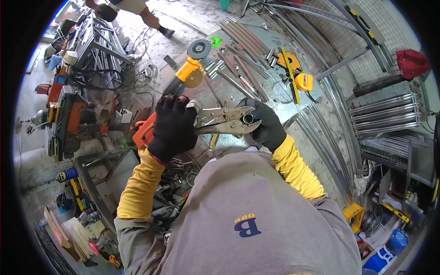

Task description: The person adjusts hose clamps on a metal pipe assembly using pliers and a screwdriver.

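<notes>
My left hand (173, 124), in a black glove, is closed around the handle end of a pair of locking pliers (219, 113). Between the plier jaws sits a short round metal tube (248, 119), its open end facing up. My right hand (266, 123), also gloved in black, is closed around the tube beside the jaws; part of its grip is hidden behind the pliers. Beyond my left hand an angle grinder (187, 71) with a yellow body lies on the metal work table (279, 94).
Thin rods and tubes (245, 35) lie across the table, near a yellow tape measure (304, 82) with its blade (290, 73) drawn out. Long metal bars line the floor at right. Another person's leg (151, 20) shows at the top left, near a metal frame (103, 43).
</notes>
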